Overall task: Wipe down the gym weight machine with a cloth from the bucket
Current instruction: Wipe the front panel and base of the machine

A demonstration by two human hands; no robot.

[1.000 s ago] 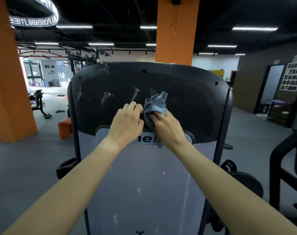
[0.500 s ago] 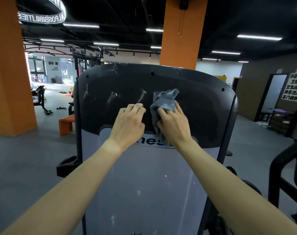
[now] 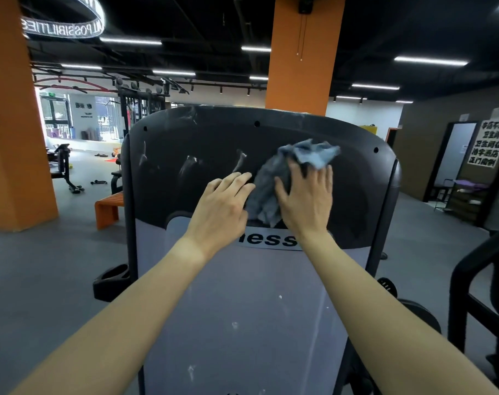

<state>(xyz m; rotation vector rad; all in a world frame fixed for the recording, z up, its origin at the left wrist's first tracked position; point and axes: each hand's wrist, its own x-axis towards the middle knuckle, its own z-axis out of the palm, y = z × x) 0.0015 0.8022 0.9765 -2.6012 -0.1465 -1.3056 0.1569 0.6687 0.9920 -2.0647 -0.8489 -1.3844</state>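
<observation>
The weight machine's shroud [image 3: 202, 138] fills the middle of the head view, with a dark upper panel and a pale grey lower panel. White smears mark the dark panel at its left and centre. A crumpled blue-grey cloth [image 3: 274, 178] lies against the dark panel. My right hand [image 3: 305, 198] presses the cloth flat with spread fingers. My left hand [image 3: 222, 206] rests on the panel just left of the cloth, its fingertips touching the cloth's edge. No bucket is in view.
Orange pillars stand at the left [image 3: 14, 138] and behind the machine [image 3: 299, 52]. An orange bench [image 3: 107, 208] sits on the grey floor at the left. A black machine frame [image 3: 470, 280] rises at the right. Weight plates [image 3: 416, 312] lie low right.
My right hand has slid the cloth up and to the right across the dark panel, and its fingers have spread out. My left hand stayed beside it.
</observation>
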